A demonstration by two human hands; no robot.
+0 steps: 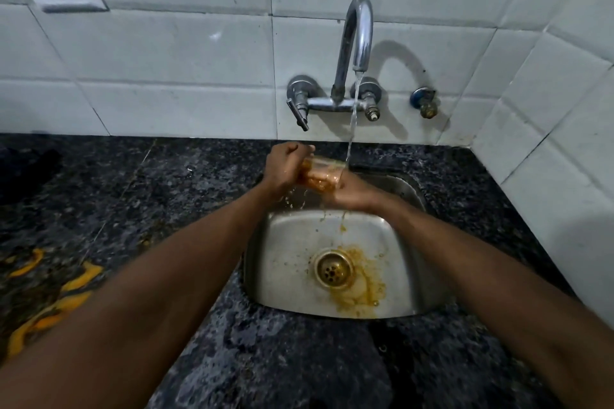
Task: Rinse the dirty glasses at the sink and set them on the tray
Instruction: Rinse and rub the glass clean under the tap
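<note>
Both forearms stretch fwd over the granite counter to the steel sink. Left hand is curled tight round the base end of the glass; right hand cups it from below, fingers wrapped at the mouth end. Glass lies on its side above the basin's back edge, mouth right at the tap stream, orange-brown residue inside & dripping. Risks, imo: wet glass + wet hands = slip, and it'd drop onto steel and crack. Stream only clips the rim, so residue may stay unless I tilt the mouth under it. Tray isn't in view.
</note>
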